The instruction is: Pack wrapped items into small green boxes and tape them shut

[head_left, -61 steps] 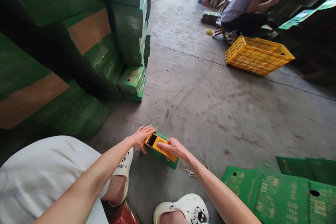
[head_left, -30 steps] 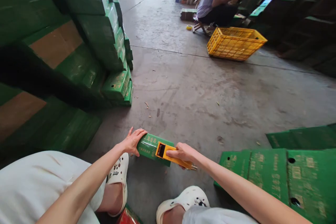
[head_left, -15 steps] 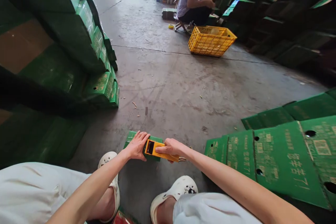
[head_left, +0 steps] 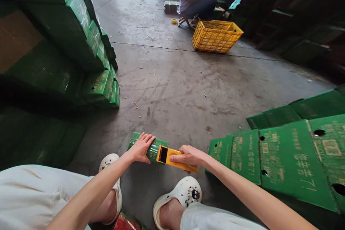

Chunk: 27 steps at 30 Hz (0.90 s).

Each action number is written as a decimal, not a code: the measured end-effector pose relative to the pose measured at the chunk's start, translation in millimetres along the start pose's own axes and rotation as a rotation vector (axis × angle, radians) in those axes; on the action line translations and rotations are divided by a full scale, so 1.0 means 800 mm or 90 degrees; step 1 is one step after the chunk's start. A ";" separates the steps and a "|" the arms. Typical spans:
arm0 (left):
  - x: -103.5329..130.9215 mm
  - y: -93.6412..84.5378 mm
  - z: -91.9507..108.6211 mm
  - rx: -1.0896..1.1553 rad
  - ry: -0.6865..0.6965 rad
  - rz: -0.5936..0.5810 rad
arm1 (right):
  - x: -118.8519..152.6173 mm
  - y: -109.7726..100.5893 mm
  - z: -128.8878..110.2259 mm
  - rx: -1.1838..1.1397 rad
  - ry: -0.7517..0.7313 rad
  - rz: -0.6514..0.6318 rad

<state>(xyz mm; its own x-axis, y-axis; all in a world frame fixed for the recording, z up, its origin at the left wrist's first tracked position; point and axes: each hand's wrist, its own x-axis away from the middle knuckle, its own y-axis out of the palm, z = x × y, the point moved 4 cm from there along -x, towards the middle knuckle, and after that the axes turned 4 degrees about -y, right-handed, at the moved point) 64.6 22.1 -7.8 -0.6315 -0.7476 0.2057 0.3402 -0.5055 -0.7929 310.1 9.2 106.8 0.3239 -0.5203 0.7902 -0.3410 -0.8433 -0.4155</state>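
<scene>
The left hand [head_left: 142, 148] lies over the top of a small green carton [head_left: 161, 143], its thumb down toward the near side and its fingers toward the far edge; whether it grips the carton or only presses on it, I can't tell from here. The right hand [head_left: 192, 155] is wrapped firmly round a yellow handheld tool [head_left: 169, 155], thumb along its upper face, and the tool's end with the dark window overlaps the carton's right end, though I can't make out whether the two touch. The hands are apart, with that end of the tool between them. The carton sits low, ahead of the person's feet, which are in white clogs [head_left: 185, 190], and close by them a red box [head_left: 126, 221] pokes into view. Over to the person's right stands a row of printed green cartons [head_left: 283, 154] with round holes; to the left, green boxes [head_left: 99, 84] are piled high, some shiny with plastic. Farther across the grey concrete floor [head_left: 175, 79] there's a yellow plastic crate [head_left: 218, 37], and just behind it a co-worker [head_left: 187, 1] in a pale short-sleeved top sits low on a stool, with a yellow roll [head_left: 174, 21] on the floor beside it.
</scene>
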 end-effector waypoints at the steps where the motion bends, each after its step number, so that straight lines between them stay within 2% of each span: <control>1: 0.000 0.000 0.000 0.000 0.000 0.001 | -0.002 0.000 0.001 0.008 0.006 0.006; 5: -0.001 -0.001 0.002 -0.008 -0.002 0.002 | -0.011 0.000 0.001 0.041 0.029 0.037; 11: 0.000 0.003 0.005 -0.027 -0.027 -0.003 | -0.024 0.002 -0.006 0.039 0.059 0.025; 16: -0.005 0.026 0.016 -0.086 -0.046 -0.010 | -0.033 -0.004 -0.018 0.080 0.078 0.015; 21: -0.018 0.051 0.034 -0.086 -0.066 0.001 | -0.036 -0.007 -0.024 0.114 0.086 0.018; 27: -0.008 0.049 0.036 -0.098 -0.013 0.040 | -0.027 0.003 -0.012 0.058 0.065 0.006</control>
<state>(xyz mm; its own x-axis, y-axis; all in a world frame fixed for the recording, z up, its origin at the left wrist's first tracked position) 101.7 -5.4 -23.5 -0.5977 -0.7849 0.1632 0.2663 -0.3864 -0.8831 294.0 20.2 93.0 0.2287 -0.5159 0.8255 -0.2605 -0.8495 -0.4588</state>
